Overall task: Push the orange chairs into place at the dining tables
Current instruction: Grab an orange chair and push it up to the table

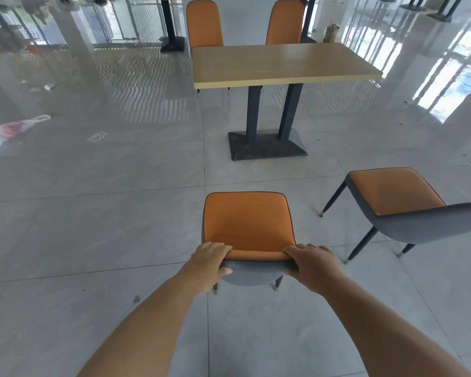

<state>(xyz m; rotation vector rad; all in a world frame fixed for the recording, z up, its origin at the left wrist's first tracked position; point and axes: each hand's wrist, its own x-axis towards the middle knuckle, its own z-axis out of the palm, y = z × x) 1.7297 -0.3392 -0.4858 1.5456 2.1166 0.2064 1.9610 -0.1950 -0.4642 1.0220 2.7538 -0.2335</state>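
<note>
Both hands on the chair [246, 221] backrest top: left hand [208, 261] and right hand [314, 263] each curl fingers over the edge, gripping it. Chair stands on bare tile, well short of the table [280, 63]. Second chair [400, 202] sits off to the right, angled. Two chairs [204, 23] tucked at the far side. Plastic bag [10, 130] on the floor, far left.

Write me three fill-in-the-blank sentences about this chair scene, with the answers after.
1. Both hands grip the backrest of the held chair, whose seat is coloured ____.
2. At the far side of the table, ____ chairs are tucked in.
3. The spare chair stands to the held chair's ____.

Answers: orange; two; right
</note>
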